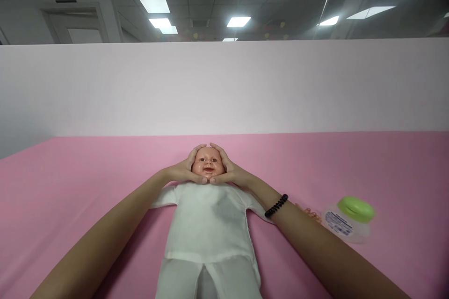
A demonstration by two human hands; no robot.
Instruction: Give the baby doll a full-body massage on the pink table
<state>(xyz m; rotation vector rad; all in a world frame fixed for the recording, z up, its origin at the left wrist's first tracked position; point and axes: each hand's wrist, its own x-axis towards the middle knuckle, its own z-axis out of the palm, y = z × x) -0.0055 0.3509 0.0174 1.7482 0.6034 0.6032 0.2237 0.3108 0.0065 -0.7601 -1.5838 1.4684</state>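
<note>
A baby doll point(212, 224) in a white top and white trousers lies on its back on a pink surface point(115, 163), its smiling face point(208, 161) turned up. My left hand point(187, 168) is curved around the left side of the doll's head, thumb at the chin and fingers reaching toward the top. On the right side of the head, my right hand point(229, 168) cups it in the same way, its thumb near the other one under the chin. A black coiled band point(276, 205) circles my right wrist.
To the right lies a clear bottle point(345, 226) with a green cap point(356, 209) and a printed label. Beside it, an orange-brown coiled item point(310, 213) is partly hidden by my right forearm. A white partition point(224, 88) stands behind the pink surface.
</note>
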